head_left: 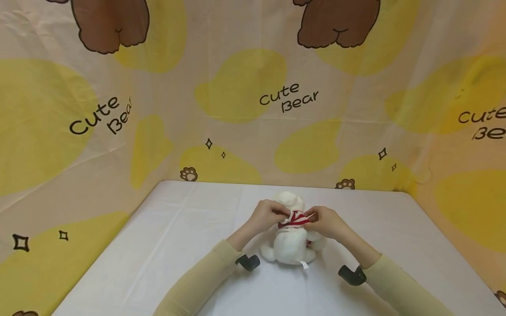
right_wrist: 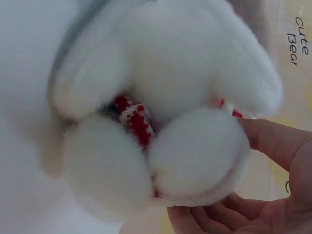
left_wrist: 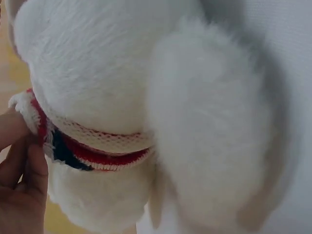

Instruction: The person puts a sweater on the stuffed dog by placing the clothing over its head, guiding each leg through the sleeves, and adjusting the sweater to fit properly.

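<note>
A white plush toy (head_left: 290, 246) sits upright on the table, its back to the head view. Around its neck lies a red-and-white striped knitted scarf (head_left: 294, 220), with a dark blue patch showing in the left wrist view. My left hand (head_left: 269, 215) pinches the scarf's edge between thumb and fingers on the left side. On the right side, my right hand (head_left: 326, 221) grips the scarf, thumb (right_wrist: 273, 136) on one side and curled fingers on the other. A red-and-white knitted piece (right_wrist: 137, 122) shows among the toy's limbs in the right wrist view.
The white table (head_left: 178, 237) extends around the toy, its far edge against a printed yellow and beige cloth (head_left: 241, 87). A small white tag (head_left: 304, 264) sticks out at the toy's base. Black wrist mounts (head_left: 352, 275) hang near both sleeves.
</note>
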`<action>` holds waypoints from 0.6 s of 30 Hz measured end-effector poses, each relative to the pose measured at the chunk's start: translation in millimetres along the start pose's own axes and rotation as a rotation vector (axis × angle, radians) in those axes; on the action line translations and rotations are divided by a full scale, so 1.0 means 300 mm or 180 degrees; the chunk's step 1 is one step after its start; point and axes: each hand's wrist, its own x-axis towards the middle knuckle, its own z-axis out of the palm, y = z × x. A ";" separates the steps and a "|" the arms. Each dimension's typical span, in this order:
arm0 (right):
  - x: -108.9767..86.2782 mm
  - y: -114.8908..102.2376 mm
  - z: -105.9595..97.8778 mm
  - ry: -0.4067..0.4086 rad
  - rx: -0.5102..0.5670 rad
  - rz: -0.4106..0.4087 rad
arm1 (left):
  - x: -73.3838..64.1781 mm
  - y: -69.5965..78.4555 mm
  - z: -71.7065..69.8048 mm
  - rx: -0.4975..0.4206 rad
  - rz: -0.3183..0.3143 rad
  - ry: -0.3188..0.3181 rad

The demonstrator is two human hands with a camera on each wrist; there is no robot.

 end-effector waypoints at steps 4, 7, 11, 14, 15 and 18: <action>0.011 0.016 0.013 0.0117 0.0225 0.0028 | 0.014 0.002 0.002 -0.0131 -0.0054 -0.0160; 0.019 0.028 0.017 0.0166 0.0421 0.0074 | 0.025 0.005 0.000 -0.0064 -0.0102 -0.0241; 0.026 0.041 0.014 0.0123 0.0602 0.0126 | 0.042 0.011 0.001 0.0228 -0.0078 -0.0231; 0.031 0.052 0.012 0.0066 0.0688 0.0174 | 0.050 0.019 0.001 0.0353 -0.0059 -0.0282; 0.032 0.055 0.012 0.0065 0.0713 0.0201 | 0.051 0.020 0.000 0.0342 -0.0054 -0.0327; 0.038 0.065 0.018 0.0028 0.0902 0.0263 | 0.051 0.020 -0.002 0.0273 -0.0023 -0.0514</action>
